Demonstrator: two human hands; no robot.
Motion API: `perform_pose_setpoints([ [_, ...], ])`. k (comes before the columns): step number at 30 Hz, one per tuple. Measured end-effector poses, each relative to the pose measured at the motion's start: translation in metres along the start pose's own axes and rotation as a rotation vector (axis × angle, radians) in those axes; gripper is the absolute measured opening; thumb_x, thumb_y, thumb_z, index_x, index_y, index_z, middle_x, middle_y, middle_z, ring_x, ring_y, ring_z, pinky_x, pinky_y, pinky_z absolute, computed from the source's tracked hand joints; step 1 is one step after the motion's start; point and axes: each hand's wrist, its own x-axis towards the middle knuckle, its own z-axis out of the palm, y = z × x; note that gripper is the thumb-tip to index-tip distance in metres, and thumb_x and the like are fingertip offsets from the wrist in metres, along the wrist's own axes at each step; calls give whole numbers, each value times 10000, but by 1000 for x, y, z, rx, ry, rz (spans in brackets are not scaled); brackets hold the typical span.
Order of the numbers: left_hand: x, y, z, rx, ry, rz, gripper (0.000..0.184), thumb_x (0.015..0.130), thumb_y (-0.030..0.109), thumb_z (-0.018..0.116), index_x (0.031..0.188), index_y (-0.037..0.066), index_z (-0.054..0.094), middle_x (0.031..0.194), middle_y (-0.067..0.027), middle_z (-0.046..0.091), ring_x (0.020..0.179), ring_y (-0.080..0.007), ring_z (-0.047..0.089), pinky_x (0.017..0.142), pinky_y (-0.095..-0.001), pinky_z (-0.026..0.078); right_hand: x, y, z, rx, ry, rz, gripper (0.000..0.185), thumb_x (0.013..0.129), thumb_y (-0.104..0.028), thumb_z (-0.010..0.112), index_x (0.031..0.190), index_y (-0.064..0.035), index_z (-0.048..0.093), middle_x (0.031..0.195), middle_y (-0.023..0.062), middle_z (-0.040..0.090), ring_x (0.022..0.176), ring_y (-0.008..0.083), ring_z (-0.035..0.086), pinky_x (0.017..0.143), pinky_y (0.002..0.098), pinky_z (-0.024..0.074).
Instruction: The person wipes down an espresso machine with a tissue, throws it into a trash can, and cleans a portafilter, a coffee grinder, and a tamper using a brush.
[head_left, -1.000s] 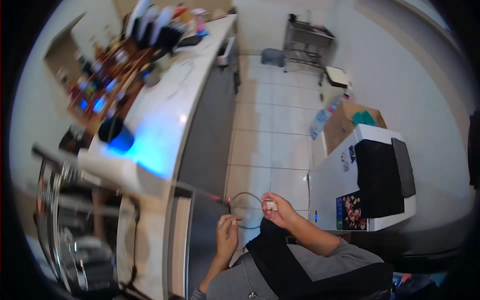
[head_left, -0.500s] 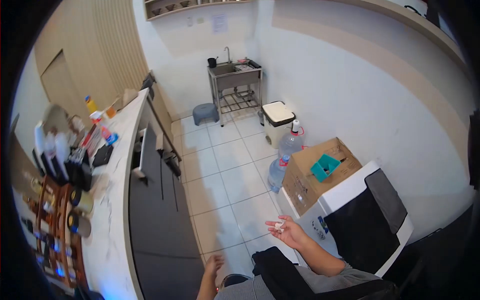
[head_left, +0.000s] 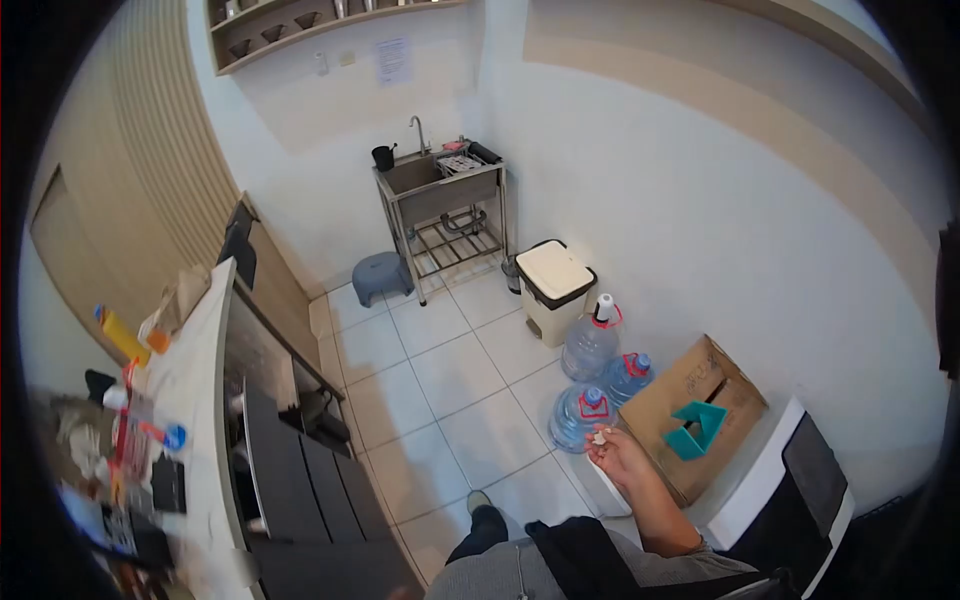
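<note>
My right hand [head_left: 622, 460] is held out in front of my body, its fingers closed around a small whitish crumpled piece [head_left: 600, 437]. Behind the fingertips, from this view, stands a blue water jug [head_left: 578, 425] with a red handle. To the right of the hand, a teal open holder [head_left: 697, 430] rests on a brown cardboard box [head_left: 665, 400]. A blurred patch at the bottom edge seems to be part of my left hand [head_left: 405, 592]; its fingers cannot be made out.
A cream lidded bin [head_left: 555, 275] stands by the right wall, near a jug with a pump [head_left: 590, 345]. Beyond are a metal sink [head_left: 440, 195] and a grey stool [head_left: 381, 277]. A cluttered counter [head_left: 205, 400] with dark drawers [head_left: 285, 470] lines the left; a white appliance [head_left: 750, 500] stands right.
The view has shifted forward toward the bin and sink. My right hand, with the whitish piece, is now beside the jugs. My left hand has dropped almost out of view.
</note>
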Motion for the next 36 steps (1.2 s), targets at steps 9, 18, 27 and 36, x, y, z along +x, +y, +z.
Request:
perform_pose_setpoints([
  [9,286,108,-237,4,241,107,322,849,294,464,928,5,582,888,-202,601,891,-357,569,772,-419,452,108,-60,53,167,62,-182,372,896,-310,435,1193,-88,473,904,86,599,733,153,538,701,265,443],
  [18,498,180,-263,-288,35,238,245,835,259,528,899,24,557,712,-74,582,613,-151,546,554,-302,452,321,-134,59,282,142,-117,364,862,-263,477,1149,-40,495,921,122,576,778,156,521,687,256,448],
  [27,535,83,-250,-155,-419,27,293,869,298,472,878,21,569,718,-125,605,617,-235,590,555,-391,461,497,-229,137,170,135,-128,348,845,-184,496,1142,-4,517,898,85,549,791,153,516,718,238,450],
  [36,808,144,-351,-159,-346,121,318,833,332,463,876,34,566,714,-137,619,589,-280,591,612,-377,479,576,-235,155,462,392,-312,165,838,-129,463,955,-23,510,876,100,576,697,175,550,634,252,480],
])
